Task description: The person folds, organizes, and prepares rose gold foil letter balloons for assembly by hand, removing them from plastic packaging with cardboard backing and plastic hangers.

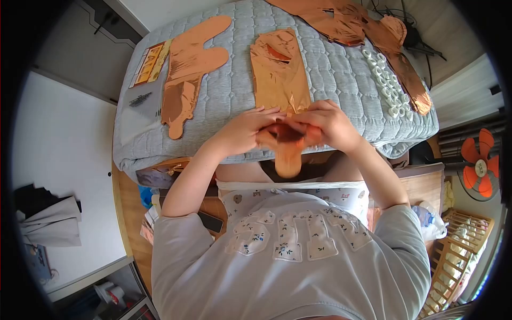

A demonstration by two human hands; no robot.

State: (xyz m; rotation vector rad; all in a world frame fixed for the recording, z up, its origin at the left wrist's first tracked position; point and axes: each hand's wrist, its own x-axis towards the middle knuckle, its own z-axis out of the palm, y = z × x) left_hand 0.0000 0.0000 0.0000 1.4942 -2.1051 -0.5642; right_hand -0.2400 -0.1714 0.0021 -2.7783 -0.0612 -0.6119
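Note:
A flat copper-coloured foil balloon (280,74) lies lengthwise on the bed, its near end pulled up over the bed's front edge. My left hand (249,129) pinches that end from the left, and my right hand (332,127) grips it from the right, both with fingers closed. Between them the foil gapes in a dark fold, blurred by motion. A rounded flap of it hangs below the hands over my lap. To the left rests another copper foil balloon (186,69), flat and lobed. More crumpled copper foil (346,24) spreads across the far right.
The quilted grey mattress (229,117) carries a clear plastic package (143,104) with a printed card at left. Several small white rings (386,88) sit at right. An orange-bladed fan (480,166) and a wooden-railed frame (458,250) stand to my right. A phone (210,221) lies low left.

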